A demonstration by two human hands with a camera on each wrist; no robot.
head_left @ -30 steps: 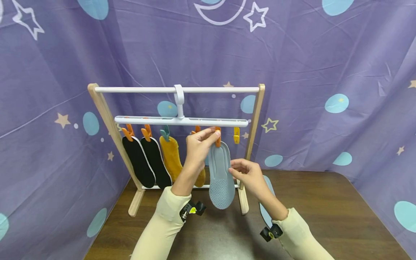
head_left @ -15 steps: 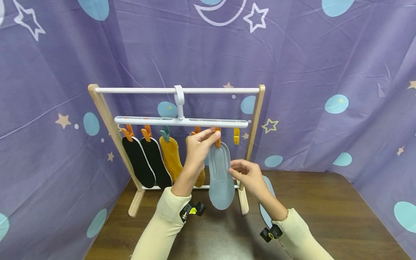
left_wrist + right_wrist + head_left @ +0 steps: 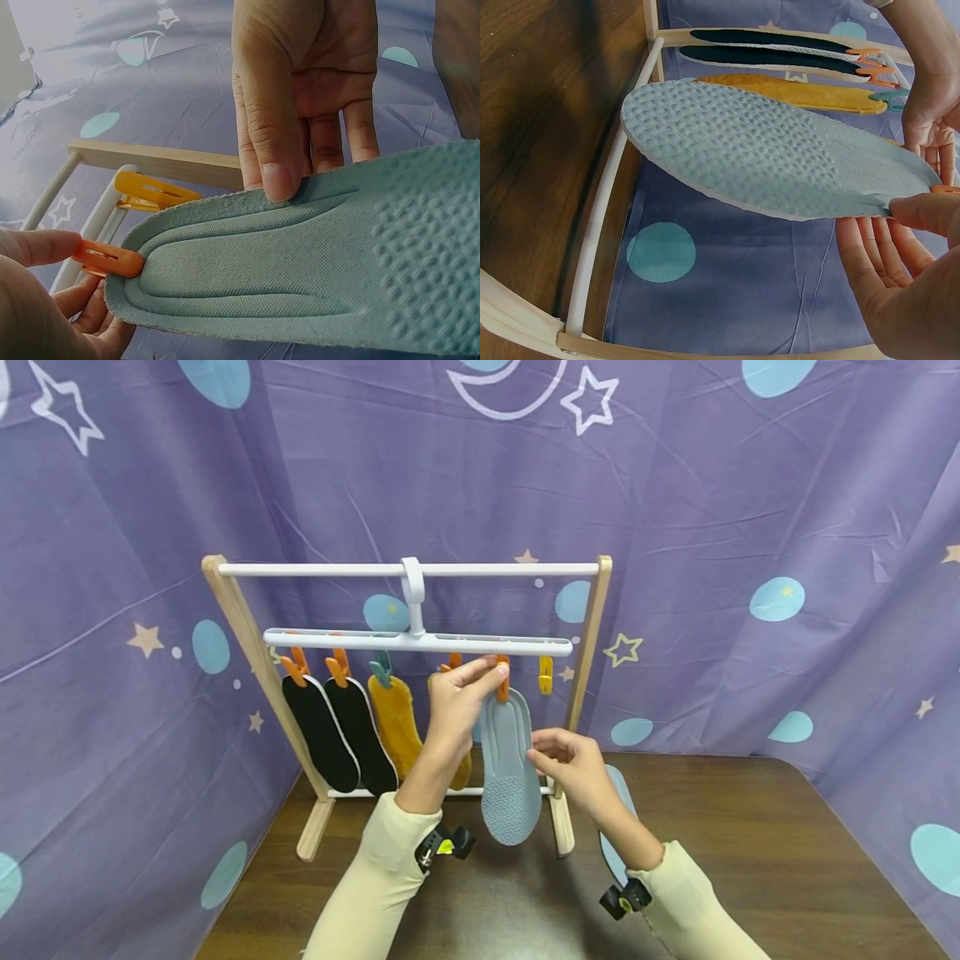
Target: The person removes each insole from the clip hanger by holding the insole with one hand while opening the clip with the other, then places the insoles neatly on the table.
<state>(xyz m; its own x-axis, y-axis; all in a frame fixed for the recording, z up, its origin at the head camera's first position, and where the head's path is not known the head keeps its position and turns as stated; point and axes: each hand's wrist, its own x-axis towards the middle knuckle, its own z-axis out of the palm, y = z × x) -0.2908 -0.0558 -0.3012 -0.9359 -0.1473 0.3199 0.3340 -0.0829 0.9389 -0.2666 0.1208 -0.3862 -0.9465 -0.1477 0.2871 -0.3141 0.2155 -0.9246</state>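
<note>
A grey-blue insole (image 3: pixel 512 768) with a bumpy heel hangs below the white hanger bar (image 3: pixel 420 641), its upper end in an orange clothespin (image 3: pixel 112 259). My left hand (image 3: pixel 453 706) pinches that clothespin between thumb and fingers. On the insole's right edge, my right hand (image 3: pixel 573 764) grips with the thumb on the front face and the fingers behind, as the left wrist view shows. Further left on the bar hang two black insoles (image 3: pixel 321 735) in orange clothespins and a yellow insole (image 3: pixel 395 722) in a green one. Another yellow insole (image 3: pixel 461 772) is mostly hidden behind my left hand.
A yellow clothespin (image 3: pixel 546 675) hangs at the bar's right end with nothing in it. The hanger hooks over a wooden rack (image 3: pixel 592 627) with white rods. A second grey-blue insole (image 3: pixel 618 789) lies on the brown table (image 3: pixel 735 827), partly under my right forearm. A purple curtain (image 3: pixel 712 568) stands behind.
</note>
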